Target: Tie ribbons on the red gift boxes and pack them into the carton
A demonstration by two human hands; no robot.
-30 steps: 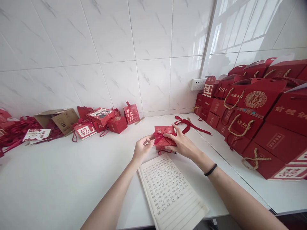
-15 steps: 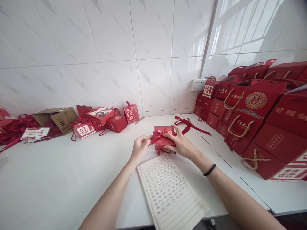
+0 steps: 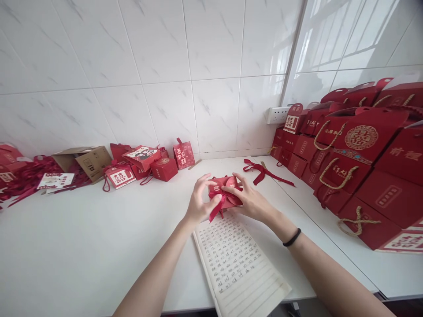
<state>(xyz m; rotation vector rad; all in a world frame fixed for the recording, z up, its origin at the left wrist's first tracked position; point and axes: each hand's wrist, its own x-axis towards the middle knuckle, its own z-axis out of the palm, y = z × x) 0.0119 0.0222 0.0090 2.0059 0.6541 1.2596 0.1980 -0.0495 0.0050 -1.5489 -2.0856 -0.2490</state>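
A small red gift box (image 3: 229,181) with pale lettering is between my two hands, just beyond the notebook. A red ribbon (image 3: 216,212) is tied over its top, with an end hanging down on the near side. My left hand (image 3: 199,203) grips the left side of the box, its thumb over the ribbon. From the right, my right hand (image 3: 253,200) holds the box, with fingers on its top and right edge. The underside of the box is hidden.
A handwritten notebook (image 3: 236,259) lies in front. Loose red ribbon (image 3: 261,169) is behind on the right. Red boxes (image 3: 373,176) are stacked along the right. Smaller boxes (image 3: 165,169), a cardboard carton (image 3: 89,163) and a ribbon heap (image 3: 29,174) line the tiled wall.
My left hand has moved from the ribbon end at the left to the side of the box. The box has turned and tilted somewhat, and the ribbon end now hangs toward me.
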